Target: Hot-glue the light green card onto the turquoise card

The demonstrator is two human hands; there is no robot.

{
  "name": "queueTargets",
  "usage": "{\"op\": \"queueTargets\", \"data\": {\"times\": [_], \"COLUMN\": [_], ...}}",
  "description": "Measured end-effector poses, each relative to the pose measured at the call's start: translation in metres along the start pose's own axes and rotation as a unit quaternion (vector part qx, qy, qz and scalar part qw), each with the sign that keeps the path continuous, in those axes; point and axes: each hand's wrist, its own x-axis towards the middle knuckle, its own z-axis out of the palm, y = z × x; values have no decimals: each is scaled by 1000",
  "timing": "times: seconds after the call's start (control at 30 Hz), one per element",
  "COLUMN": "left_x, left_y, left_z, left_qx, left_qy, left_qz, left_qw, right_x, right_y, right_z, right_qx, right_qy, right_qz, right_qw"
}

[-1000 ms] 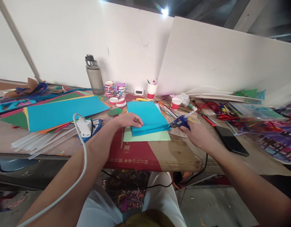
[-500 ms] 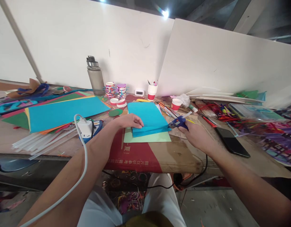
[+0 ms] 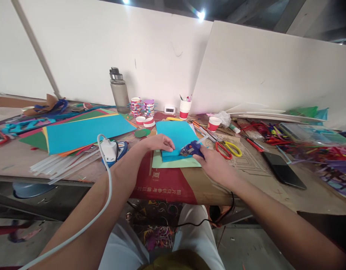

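Note:
A blue paper sheet (image 3: 175, 131) with a fold along its near edge lies over a pale green sheet (image 3: 158, 164). My left hand (image 3: 161, 143) rests at the left of this fold, its curled fingers pinching the blue paper. In my right hand (image 3: 215, 165) is a blue hot glue gun (image 3: 192, 149), a clear glue stick (image 3: 202, 139) jutting from its back. Its nozzle points left, over the folded strip near the middle; whether it touches the paper I cannot tell.
Scissors with red and yellow handles (image 3: 224, 150) lie right of the sheets, and a black phone (image 3: 284, 170) farther right. To the left are a power strip with a white plug (image 3: 109, 150), clear glue sticks (image 3: 60, 165) and stacked coloured paper (image 3: 85, 131). A bottle (image 3: 119, 92) stands behind.
My right hand has carried the glue gun leftward along the fold, uncovering the scissors. My left hand stays at the paper. The whole view has shifted slightly.

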Motion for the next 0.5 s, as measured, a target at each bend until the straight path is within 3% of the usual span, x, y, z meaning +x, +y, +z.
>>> {"op": "queueTargets", "data": {"times": [0.2, 0.5], "left_x": [2, -3], "left_y": [2, 9], "left_z": [1, 3], "left_qx": [5, -1], "left_qy": [9, 27], "left_qz": [13, 5], "left_qw": [1000, 1000], "right_x": [2, 2], "right_y": [-27, -38], "right_z": [4, 8], "right_qx": [31, 43], "right_qy": [-22, -20], "right_qz": [-32, -63], "right_qw": [999, 997]}}
